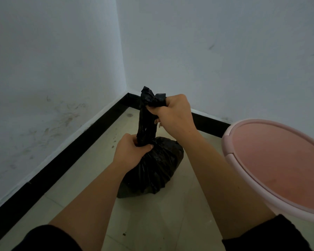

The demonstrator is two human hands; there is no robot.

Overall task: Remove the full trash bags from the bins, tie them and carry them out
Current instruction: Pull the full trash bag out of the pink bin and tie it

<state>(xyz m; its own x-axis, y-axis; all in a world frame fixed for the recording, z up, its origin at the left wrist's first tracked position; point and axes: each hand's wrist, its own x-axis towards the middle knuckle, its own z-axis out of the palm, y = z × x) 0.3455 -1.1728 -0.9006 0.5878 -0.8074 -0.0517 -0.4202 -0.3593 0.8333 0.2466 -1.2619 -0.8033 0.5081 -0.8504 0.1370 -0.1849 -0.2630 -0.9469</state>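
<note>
— Where is the trash bag [152, 169]?
— On the pale tiled floor [170, 223], near the far corner where the two white walls [53, 69] meet. It is black and bulging, and its twisted neck [145, 127] is pulled straight up.
— And the hands?
— The left hand [130, 151] is clenched round the base of the neck, right on top of the bulge. The right hand [174, 113] grips the loose top end higher up, with plastic bunched out of the fist.
— What bounds the space?
— A black skirting [62, 160] runs along both walls. The left run passes close beside the bag. On the right a pink bin [227, 142] with a round top stands just beside the right forearm.
— Any open floor?
— Bare tiles lie near the viewer, between the forearms, and a narrower strip between the bag and the far skirting.
</note>
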